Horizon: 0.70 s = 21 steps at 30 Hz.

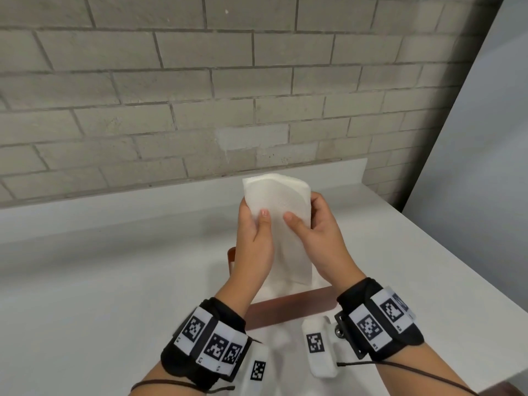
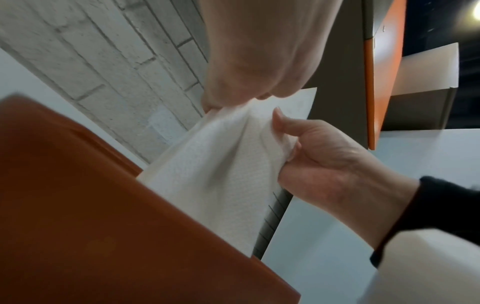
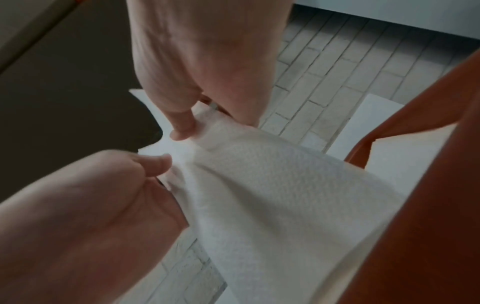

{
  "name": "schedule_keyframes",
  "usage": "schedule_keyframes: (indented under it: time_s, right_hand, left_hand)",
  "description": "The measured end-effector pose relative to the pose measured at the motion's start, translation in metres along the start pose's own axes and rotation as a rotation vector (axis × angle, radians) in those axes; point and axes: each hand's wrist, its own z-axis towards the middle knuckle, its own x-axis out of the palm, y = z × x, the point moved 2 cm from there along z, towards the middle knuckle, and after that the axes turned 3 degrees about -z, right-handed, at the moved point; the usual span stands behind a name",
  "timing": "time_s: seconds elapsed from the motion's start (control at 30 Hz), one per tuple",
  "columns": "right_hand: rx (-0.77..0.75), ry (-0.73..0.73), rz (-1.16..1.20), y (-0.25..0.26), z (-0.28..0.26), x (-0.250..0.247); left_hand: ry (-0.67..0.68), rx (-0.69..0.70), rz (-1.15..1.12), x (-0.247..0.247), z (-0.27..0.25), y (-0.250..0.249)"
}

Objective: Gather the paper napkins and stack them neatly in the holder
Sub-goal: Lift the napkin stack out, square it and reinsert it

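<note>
A stack of white paper napkins stands upright between my two hands above the counter. My left hand grips its left edge, thumb on the near face. On the right edge my right hand holds it the same way. The stack's lower end sits inside a reddish-brown holder just in front of my wrists. The left wrist view shows the napkins running down behind the holder wall. In the right wrist view the napkins bend slightly beside the holder.
The holder stands on a white counter against a grey brick wall. A grey panel closes the right side, and the counter's edge runs diagonally at the right. Orange and grey cabinets hang overhead.
</note>
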Motion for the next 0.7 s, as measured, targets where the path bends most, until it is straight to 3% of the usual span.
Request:
schedule_keyframes:
  time_s: [0.17,0.33,0.53,0.63,0.7]
  right_hand:
    - [0.000,-0.005,0.062,0.005,0.004,0.001]
    - [0.127,-0.005,0.036,-0.019,-0.002,0.001]
    - [0.114,-0.088,0.132,-0.006,0.006,-0.004]
    - [0.151,-0.040,0.062,-0.012,0.004,-0.010]
    - [0.172,-0.063,-0.047,-0.017,0.003,-0.018]
  left_hand:
    - [-0.031,0.085,-0.071,0.001,-0.001,-0.007]
    - [0.064,-0.106,0.073,0.000,-0.010,0.013]
    - [0.050,-0.111,0.100,-0.006,-0.005,0.018]
    - [0.156,-0.214,0.324,-0.013,-0.008,0.029]
    - [0.176,-0.194,0.432,-0.017,-0.010,0.029]
